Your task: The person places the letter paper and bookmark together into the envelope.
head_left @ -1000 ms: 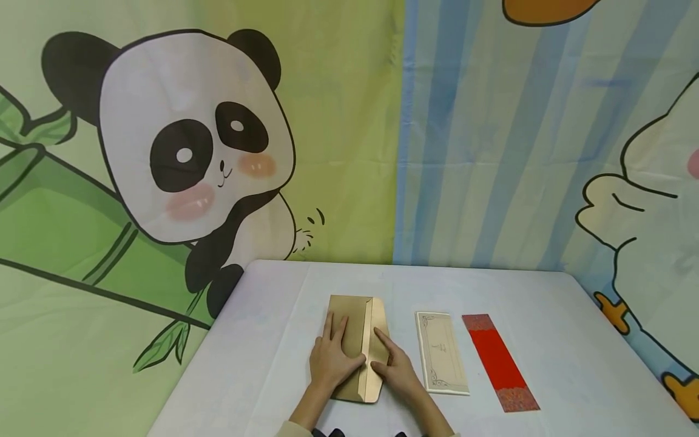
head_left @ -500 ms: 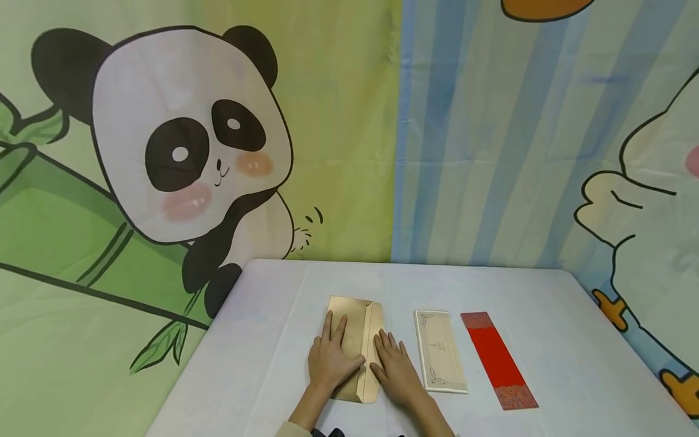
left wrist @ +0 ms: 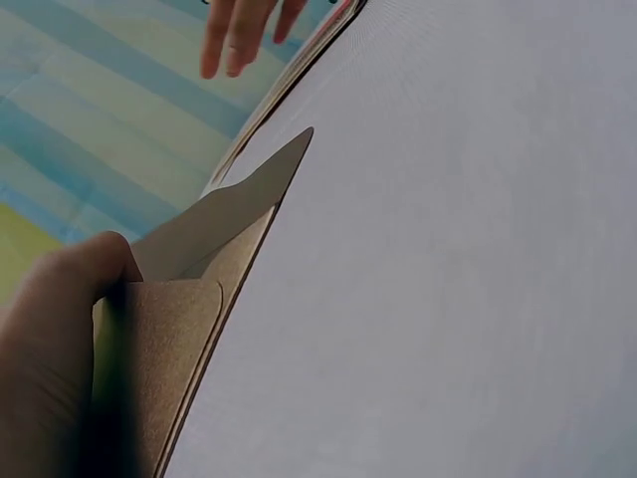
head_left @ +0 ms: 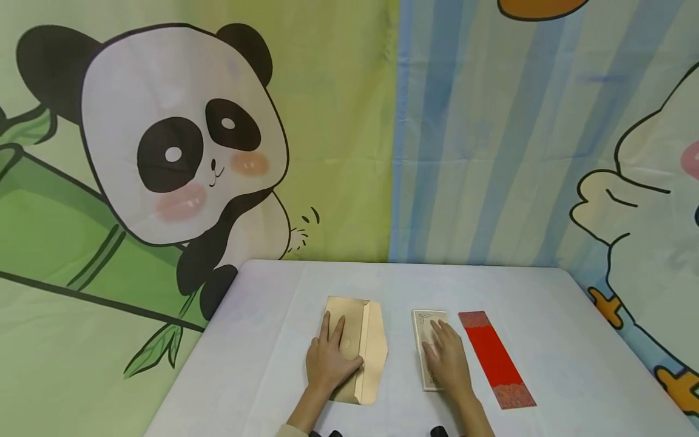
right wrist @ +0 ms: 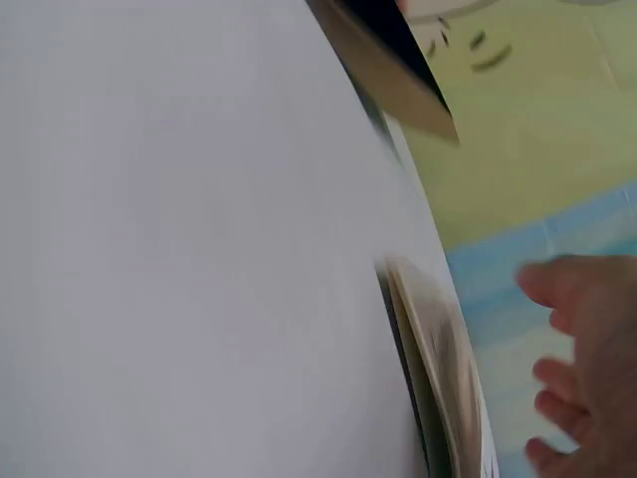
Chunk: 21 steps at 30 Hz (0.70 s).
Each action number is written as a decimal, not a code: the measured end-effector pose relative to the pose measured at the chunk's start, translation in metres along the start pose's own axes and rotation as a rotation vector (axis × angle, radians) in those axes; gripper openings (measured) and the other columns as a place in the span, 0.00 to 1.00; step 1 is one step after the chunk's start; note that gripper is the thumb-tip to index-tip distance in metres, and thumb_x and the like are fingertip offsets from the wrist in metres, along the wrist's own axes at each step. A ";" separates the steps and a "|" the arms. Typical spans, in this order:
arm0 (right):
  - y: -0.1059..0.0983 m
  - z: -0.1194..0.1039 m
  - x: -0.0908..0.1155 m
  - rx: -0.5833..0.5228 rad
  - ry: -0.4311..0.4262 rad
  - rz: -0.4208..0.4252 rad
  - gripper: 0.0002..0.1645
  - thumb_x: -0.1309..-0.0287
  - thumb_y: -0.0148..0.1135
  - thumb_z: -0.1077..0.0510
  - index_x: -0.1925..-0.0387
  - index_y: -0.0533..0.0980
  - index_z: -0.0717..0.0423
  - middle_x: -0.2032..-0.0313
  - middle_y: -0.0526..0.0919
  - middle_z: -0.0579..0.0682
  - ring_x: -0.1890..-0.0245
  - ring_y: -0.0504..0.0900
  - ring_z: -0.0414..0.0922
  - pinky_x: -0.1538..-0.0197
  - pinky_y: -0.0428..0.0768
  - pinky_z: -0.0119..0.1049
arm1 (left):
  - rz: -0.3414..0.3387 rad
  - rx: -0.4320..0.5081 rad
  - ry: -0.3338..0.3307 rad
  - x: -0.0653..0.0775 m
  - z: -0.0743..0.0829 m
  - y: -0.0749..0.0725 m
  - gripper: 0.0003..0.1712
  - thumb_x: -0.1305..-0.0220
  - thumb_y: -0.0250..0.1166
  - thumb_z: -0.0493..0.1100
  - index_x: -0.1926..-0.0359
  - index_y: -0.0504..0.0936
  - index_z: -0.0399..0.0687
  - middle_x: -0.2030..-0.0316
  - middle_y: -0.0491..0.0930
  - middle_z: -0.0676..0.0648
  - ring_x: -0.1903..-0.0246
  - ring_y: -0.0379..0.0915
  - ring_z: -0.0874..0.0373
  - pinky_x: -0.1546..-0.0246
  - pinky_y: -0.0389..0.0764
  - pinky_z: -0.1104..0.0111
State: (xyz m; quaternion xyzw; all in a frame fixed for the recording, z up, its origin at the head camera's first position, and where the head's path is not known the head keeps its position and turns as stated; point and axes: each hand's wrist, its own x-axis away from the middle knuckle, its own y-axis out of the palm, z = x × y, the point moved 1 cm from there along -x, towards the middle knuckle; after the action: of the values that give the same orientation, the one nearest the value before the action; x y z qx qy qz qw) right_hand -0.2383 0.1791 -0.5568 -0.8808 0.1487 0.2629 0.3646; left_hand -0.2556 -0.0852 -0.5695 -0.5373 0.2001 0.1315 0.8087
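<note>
A gold paper envelope [head_left: 349, 306] lies on the table, its long flap [head_left: 375, 340] folded out to the right. Across its left part my left hand [head_left: 330, 363] rests with fingers spread, the thumb pressing by the flap's crease. In the left wrist view the flap [left wrist: 224, 219] stands slightly raised beyond the thumb. My right hand [head_left: 449, 359] is over a cream booklet or card stack [head_left: 423, 325] with ornate printed corners, covering part of it. The right wrist view shows that hand [right wrist: 597, 349] held above the layered booklet [right wrist: 438, 368], fingers loosely bent and holding nothing.
A red strip [head_left: 494, 352] with patterned ends lies to the right of the booklet. Everything lies on a white table [head_left: 273, 352]. Behind it hangs a cartoon curtain [head_left: 338, 152] with a panda.
My right hand has left the envelope flap and moved right to above the cream booklet. The flap, pressed before, now spreads wider. The left hand stays on the envelope.
</note>
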 end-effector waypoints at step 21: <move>-0.014 0.030 0.010 -0.062 0.119 -0.096 0.39 0.63 0.71 0.68 0.43 0.72 0.56 0.41 0.67 0.63 0.43 0.66 0.62 0.47 0.66 0.59 | -0.005 -0.002 -0.023 0.000 0.000 0.003 0.55 0.72 0.64 0.65 0.34 0.65 0.61 0.31 0.51 0.47 0.78 0.57 0.58 0.78 0.60 0.70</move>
State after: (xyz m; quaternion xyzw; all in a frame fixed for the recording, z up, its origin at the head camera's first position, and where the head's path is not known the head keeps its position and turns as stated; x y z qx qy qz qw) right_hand -0.2341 0.2096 -0.5721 -0.9120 0.1192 0.1966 0.3397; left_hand -0.2564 -0.0842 -0.5717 -0.5369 0.1896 0.1359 0.8108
